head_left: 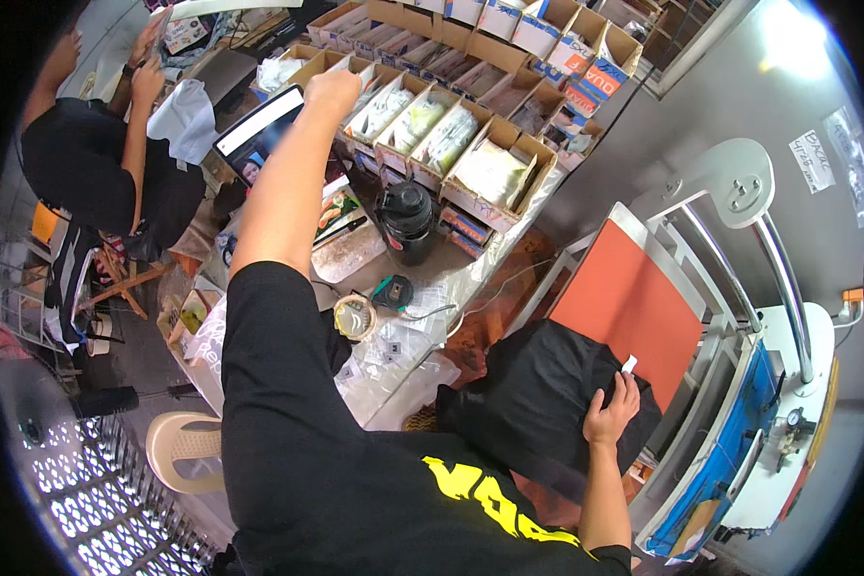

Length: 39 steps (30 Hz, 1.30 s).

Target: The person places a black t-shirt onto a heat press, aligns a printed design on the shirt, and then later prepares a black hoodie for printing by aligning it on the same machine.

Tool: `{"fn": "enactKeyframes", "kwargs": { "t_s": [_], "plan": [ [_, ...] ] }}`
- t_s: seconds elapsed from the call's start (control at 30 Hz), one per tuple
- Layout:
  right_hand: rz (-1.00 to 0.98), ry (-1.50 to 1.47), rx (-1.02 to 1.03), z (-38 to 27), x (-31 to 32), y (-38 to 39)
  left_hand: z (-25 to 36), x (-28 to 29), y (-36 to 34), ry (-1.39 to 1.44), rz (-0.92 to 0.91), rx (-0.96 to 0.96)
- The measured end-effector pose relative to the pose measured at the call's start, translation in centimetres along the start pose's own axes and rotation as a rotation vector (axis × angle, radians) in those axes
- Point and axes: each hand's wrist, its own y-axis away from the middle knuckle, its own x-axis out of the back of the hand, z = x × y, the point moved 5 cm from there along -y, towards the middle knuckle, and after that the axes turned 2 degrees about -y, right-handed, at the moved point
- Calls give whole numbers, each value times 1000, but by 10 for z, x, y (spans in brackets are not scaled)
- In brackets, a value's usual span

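My left arm stretches far forward to the cardboard bins, and my left hand is closed in a fist at the near edge of the left bins, beside a tablet. Whatever its curled fingers may hold is hidden. At the right, my right hand lies on a bunched black cloth garment, fingers stretched out. Against its fingertips is a small white tag. The garment partly covers the lower end of an orange-red pad on a press machine.
Rows of cardboard bins with bagged items stand across the table. Nearer are a black jug, a tape roll and clear plastic bags. A person in black works at the far left. A beige plastic chair stands at my left.
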Motion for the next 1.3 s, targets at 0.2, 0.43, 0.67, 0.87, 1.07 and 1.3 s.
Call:
{"fn": "enactKeyframes", "kwargs": {
  "t_s": [0.2,0.43,0.67,0.87,1.07,1.3],
  "plan": [
    [3,5,7,0,-3,-1,9,-6,-19,-32,-70,-39],
    [-1,10,-2,-1,-2,-2,18,0,-18,-85,-79,-101],
    [7,18,7,1,-1,-2,15,3,-22,-38,-42,-51],
    [3,9,-2,-2,-1,-3,12,6,-18,-5,-40,15],
    [10,8,0,-1,1,-3,7,9,-15,43,-20,73],
    [5,7,-11,-1,0,-4,-11,7,-35,62,-96,64]
  ]
}}
